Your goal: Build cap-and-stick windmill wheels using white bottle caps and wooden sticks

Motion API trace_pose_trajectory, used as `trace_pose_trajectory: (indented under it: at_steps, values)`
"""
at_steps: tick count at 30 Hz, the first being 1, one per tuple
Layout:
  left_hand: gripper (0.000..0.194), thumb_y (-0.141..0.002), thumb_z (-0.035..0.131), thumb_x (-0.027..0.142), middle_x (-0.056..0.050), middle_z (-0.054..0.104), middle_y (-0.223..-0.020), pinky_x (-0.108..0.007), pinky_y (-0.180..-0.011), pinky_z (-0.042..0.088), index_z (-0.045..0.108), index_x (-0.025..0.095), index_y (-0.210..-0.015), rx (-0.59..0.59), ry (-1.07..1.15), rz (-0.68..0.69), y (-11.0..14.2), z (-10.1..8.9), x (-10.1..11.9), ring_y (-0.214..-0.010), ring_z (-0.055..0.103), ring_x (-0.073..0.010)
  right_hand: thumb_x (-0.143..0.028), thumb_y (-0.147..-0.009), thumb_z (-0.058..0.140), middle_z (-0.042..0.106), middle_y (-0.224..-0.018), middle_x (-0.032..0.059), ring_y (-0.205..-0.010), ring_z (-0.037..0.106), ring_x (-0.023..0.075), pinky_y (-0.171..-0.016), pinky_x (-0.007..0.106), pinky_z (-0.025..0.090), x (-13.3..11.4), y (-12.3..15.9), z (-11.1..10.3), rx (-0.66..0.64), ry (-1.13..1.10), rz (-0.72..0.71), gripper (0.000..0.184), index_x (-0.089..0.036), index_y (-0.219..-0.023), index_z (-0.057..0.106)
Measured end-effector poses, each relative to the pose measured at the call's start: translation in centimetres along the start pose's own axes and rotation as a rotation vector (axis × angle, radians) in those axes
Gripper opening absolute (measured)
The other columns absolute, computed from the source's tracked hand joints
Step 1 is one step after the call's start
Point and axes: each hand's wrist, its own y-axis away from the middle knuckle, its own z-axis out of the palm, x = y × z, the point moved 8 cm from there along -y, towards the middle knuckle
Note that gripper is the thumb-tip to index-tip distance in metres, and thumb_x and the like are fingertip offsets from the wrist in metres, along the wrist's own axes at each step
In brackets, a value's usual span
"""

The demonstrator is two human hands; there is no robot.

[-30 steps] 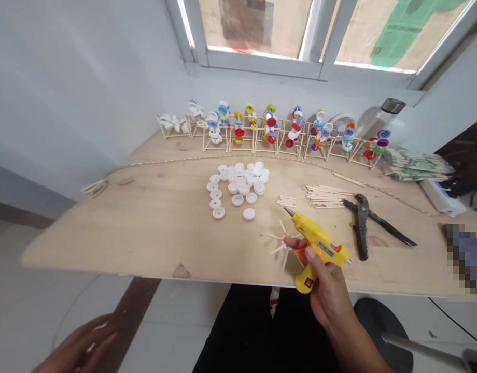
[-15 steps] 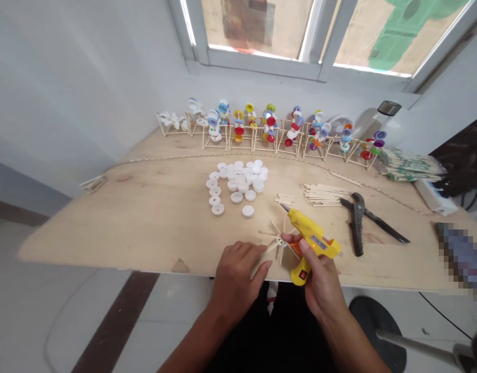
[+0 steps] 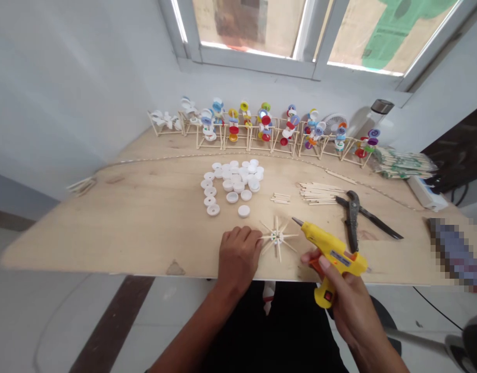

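Observation:
A yellow hot glue gun [image 3: 332, 246] is gripped in my right hand [image 3: 349, 290], its metal nozzle pointing up and left, clear of the sticks. Left of it, a wheel of thin wooden sticks [image 3: 277, 238] lies flat on the table, the sticks radiating from a small whitish hub. The curled fingers of my left hand [image 3: 239, 256] pinch the outer end of its left-hand stick; the fingertips are partly hidden. Beyond the wheel, many white bottle caps [image 3: 233, 181] lie grouped, with one cap [image 3: 243, 211] a little nearer.
Short sticks [image 3: 280, 198] and a longer stick bundle [image 3: 318, 194] lie beside black-handled cutters [image 3: 353, 212] on the wooden table [image 3: 145, 217]. Stick frames with coloured cap wheels [image 3: 233, 129] line the wall. Bagged sticks [image 3: 404, 161] and a white power strip [image 3: 427, 192] are at right.
My right hand has drawn the glue gun right and toward me, away from the stick wheel, which is now fully uncovered. My left hand's fingers have curled in at the wheel's left side.

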Motion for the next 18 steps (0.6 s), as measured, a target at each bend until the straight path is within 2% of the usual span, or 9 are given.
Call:
trace_pose_trajectory:
  at_steps: [2,5,9,12,18]
  values:
    - [0.012,-0.085,0.051,0.017,-0.006,0.064,-0.081,-0.036,-0.070,0.037,0.063,0.019,-0.083,-0.002,0.023,0.010,-0.3,0.2,-0.4,-0.077,0.054,-0.0220,-0.047,-0.075,0.065,0.069,-0.086,0.0056,-0.083,0.062,0.0216,-0.054,0.023,0.046,-0.3,0.1,-0.8,-0.021,0.148,-0.009,0.029,-0.020,-0.084,0.068]
    - [0.012,-0.085,0.051,0.018,-0.006,0.065,-0.084,-0.035,-0.071,0.038,0.063,0.019,-0.084,-0.025,0.083,0.035,-0.8,0.4,-0.5,-0.080,0.055,-0.0217,-0.047,-0.075,0.065,0.067,-0.077,0.0041,-0.071,0.061,0.0186,-0.047,0.022,0.043,-1.0,-0.3,-1.1,-0.112,0.322,-0.036,0.029,-0.019,-0.082,0.068]
    - [0.012,-0.085,0.052,0.019,-0.004,0.066,-0.083,-0.035,-0.072,0.038,0.064,0.020,-0.083,-0.075,0.187,0.028,-1.2,0.6,-0.5,-0.080,0.057,-0.0202,-0.043,-0.079,0.062,0.064,-0.076,0.0027,-0.077,0.062,0.0208,-0.058,0.025,0.048,-1.7,-1.2,-0.8,-0.263,0.512,-0.093,0.027,-0.020,-0.093,0.065]
    - [0.011,-0.084,0.054,0.020,-0.003,0.067,-0.082,-0.035,-0.073,0.038,0.065,0.020,-0.083,-0.099,0.248,0.024,-1.4,0.7,-0.5,-0.079,0.057,-0.0193,-0.040,-0.082,0.059,0.063,-0.082,0.0038,-0.083,0.060,0.0221,-0.066,0.028,0.049,-2.0,-1.9,-0.5,-0.350,0.670,-0.181,0.023,-0.019,-0.089,0.062]
    - [0.013,-0.085,0.054,0.022,-0.003,0.067,-0.085,-0.036,-0.075,0.037,0.067,0.022,-0.089,-0.096,0.275,0.031,-1.6,0.8,-0.4,-0.082,0.057,-0.0198,-0.041,-0.085,0.053,0.056,-0.074,0.0016,-0.066,0.053,0.0171,-0.059,0.028,0.044,-2.9,-2.8,0.0,-0.405,0.936,-0.300,0.022,-0.021,-0.076,0.053]
